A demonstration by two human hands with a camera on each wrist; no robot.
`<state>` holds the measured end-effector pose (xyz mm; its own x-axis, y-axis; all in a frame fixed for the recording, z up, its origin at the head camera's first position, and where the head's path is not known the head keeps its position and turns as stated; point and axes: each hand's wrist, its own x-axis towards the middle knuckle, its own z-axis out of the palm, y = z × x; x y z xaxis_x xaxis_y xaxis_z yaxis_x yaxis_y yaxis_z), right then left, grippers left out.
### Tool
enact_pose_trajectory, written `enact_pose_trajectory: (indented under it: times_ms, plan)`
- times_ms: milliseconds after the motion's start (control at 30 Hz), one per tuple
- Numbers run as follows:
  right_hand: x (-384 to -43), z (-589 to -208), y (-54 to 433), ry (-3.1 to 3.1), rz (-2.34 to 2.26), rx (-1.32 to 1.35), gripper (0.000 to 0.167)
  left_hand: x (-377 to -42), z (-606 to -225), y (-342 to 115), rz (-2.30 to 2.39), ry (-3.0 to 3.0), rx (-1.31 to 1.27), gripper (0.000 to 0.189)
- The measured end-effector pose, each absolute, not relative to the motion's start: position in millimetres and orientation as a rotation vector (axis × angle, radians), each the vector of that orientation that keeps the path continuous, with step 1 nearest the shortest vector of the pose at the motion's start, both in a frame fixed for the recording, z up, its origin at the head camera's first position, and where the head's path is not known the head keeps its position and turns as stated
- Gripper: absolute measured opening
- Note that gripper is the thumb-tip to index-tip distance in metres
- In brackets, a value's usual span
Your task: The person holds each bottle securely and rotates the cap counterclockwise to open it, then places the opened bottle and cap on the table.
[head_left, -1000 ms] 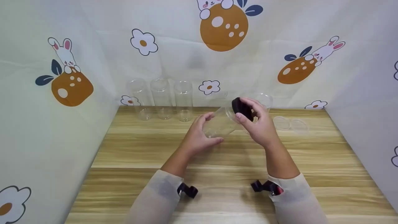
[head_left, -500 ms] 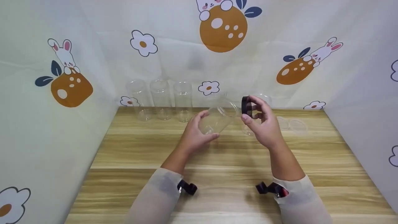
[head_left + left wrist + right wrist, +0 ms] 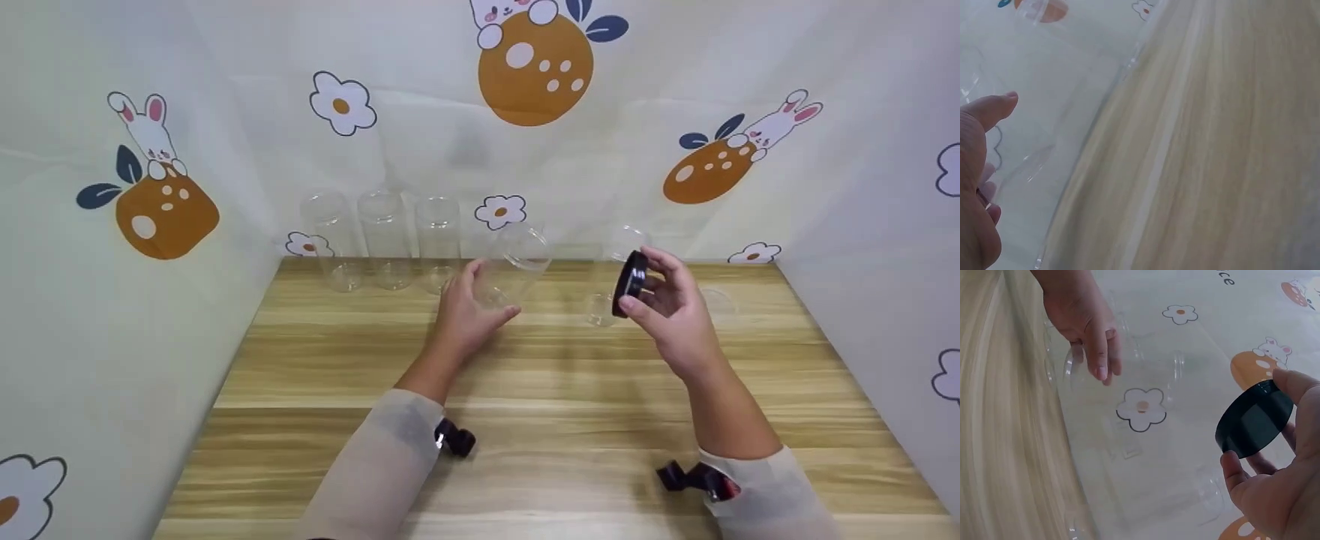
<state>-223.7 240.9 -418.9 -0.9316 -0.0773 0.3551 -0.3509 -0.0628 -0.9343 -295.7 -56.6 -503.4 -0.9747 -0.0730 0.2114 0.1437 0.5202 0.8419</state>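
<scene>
My left hand (image 3: 466,319) grips a clear jar (image 3: 519,262) near its base, thumb in front and fingers behind. The jar leans to the right with its mouth uncovered. In my right hand (image 3: 682,322) is a round black lid (image 3: 631,283), pinched by its edge and standing on its side, apart from the jar. From the right wrist view the lid (image 3: 1255,419) shows its dark flat face, with my left hand (image 3: 1085,326) beyond it at the jar. Only part of the left hand (image 3: 977,169) shows in the left wrist view.
Three clear jars stand in a row at the back left, the nearest to me being the right one (image 3: 439,244). Another clear jar (image 3: 626,241) stands partly behind the lid. Right of it lies a thin clear disc (image 3: 721,302) on the wooden table (image 3: 525,420). Patterned cloth walls (image 3: 420,150) enclose the table.
The black lid has come off the jar's mouth and moved right and toward me in my right hand. My left hand has shifted slightly left, tipping the jar more upright.
</scene>
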Motion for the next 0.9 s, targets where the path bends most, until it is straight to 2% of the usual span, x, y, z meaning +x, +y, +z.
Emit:
enact_pose_trajectory:
  times_ms: [233, 567, 900]
  plan:
    - [-220.5, -426.2, 272.2, -2.019, 2.148, 0.349, 0.072, -315.2, -512.2, -50.9, -1.460, -2.575, 0.015, 0.106]
    - [-238.8, -450.6, 320.2, -2.356, 2.048, 0.059, 0.097, -335.5, -527.2, -45.3, -1.427, -2.611, 0.063, 0.102]
    - [-258.4, -486.9, 340.8, -2.711, 1.685, -0.090, 0.100, -341.3, -525.8, -44.2, -1.481, -2.612, 0.109, 0.101]
